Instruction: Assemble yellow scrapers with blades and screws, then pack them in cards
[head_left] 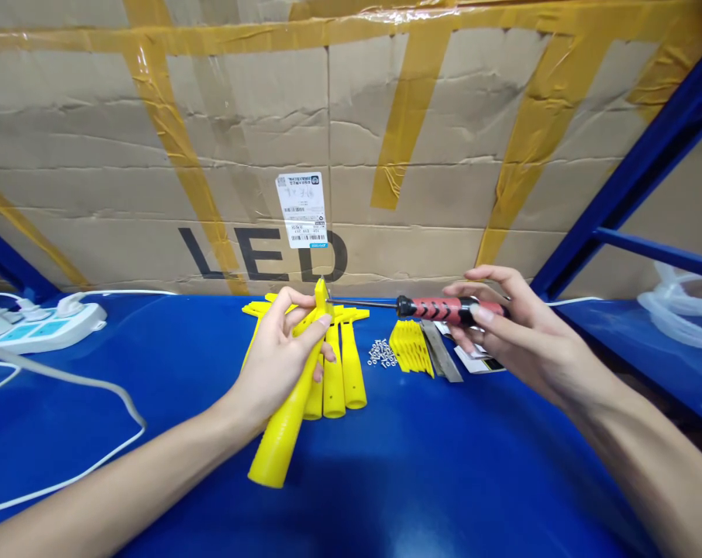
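Note:
My left hand is closed around the head end of a yellow plastic scraper handle, whose round hollow end tilts down toward me. In my right hand lies a screwdriver with a red and black grip, held level by the fingers. Its thin shaft points left, and the tip meets the upper part of the yellow piece. Whether a screw sits under the tip is too small to tell. Behind my left hand, several more yellow handles lie side by side on the blue surface.
Right of the handles are a heap of small screws, a row of yellow plates, flat grey metal blades and packets. A power strip with white cables stands left. A taped cardboard box walls the back; blue posts flank it.

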A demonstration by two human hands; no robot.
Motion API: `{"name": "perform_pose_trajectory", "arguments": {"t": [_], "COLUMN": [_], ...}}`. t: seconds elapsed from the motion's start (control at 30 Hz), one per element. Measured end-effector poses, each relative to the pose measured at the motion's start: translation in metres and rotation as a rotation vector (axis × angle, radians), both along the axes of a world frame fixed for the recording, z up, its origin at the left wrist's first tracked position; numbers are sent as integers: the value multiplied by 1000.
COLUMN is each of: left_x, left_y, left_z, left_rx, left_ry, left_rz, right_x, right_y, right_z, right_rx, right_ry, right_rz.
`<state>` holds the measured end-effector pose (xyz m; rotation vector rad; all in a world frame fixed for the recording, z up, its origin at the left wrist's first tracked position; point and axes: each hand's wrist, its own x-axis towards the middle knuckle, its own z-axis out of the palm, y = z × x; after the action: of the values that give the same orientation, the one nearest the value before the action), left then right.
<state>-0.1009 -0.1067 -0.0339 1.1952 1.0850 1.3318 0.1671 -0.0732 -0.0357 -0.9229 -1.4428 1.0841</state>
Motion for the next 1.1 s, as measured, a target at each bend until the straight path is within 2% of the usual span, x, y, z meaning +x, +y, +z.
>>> {"name": "perform_pose_trajectory", "arguments": {"t": [0.13,0.27,0.3,0.43,0.6,0.73,0.8,0.9,0.93,1.0,1.07,1.1], "left_x": [0,-1,-1,0,0,0,0,-1,0,0,1,1], "left_y": [1,2,2,3,5,6,6,5,5,4,4,4], "left_z": [-1,-3,-3,-6,-9,-9,-8,-5,-4,-2,-2,-2], "left_rx": [-3,18,11,-12,-4,-1,10,-1,-7,-2,16,18], "left_ry": [4,9,12,17,14,15,8,2,4,10,13,15], "left_rz": [-15,0,0,-25,-7,-18,-7,16,14,-4,-14,-14], "right_x": [-1,-1,0,0,2,2,3,4,4,3,1,1], "right_y": [4,4,4,4,5,7,6,5,5,5,6,6], "right_z": [-8,-8,-7,-5,-7,-10,-11,-10,-10,-10,-9,-9], "right_rx": [8,-17,-5,37,0,19,-1,14,35,57,32,10], "right_ry": [-59,-19,-24,-105,-14,-136,-133,-66,-62,-92,-106,-91], "right_rz": [-139,12,13,-153,27,-137,-86,88,79,-37,-125,-115]}}
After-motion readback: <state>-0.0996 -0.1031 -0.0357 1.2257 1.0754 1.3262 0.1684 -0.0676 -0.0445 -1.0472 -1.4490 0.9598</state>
